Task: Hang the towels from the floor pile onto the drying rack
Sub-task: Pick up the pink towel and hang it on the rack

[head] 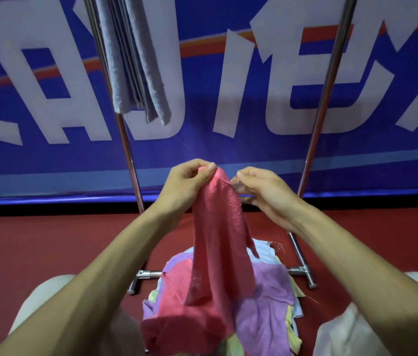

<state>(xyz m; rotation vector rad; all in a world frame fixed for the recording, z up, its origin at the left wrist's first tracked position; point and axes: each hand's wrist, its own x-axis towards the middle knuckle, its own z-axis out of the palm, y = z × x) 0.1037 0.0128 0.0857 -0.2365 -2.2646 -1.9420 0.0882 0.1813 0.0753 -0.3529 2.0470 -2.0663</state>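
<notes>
The drying rack (324, 98) rises beyond my hands and the floor pile (267, 291) lies beneath them. The pink towel (218, 240) hangs from my left hand (190, 181), pinched at its top edge. My right hand (261, 191) curls just beside it, grip unclear. I should find both corners and spread it.

Left hand (190, 183) pinches top edge of pink towel (218, 240), raised above pile (267, 304) on red floor (48, 247); towel's lower end rests on pile. Right hand (261, 194) just beside, fingers curled at same edge, contact blurred. Grey towels (136, 60) hang on rack (125, 140), upper left. Rack's foot bar behind pile. Blue banner (202, 111) behind.
</notes>
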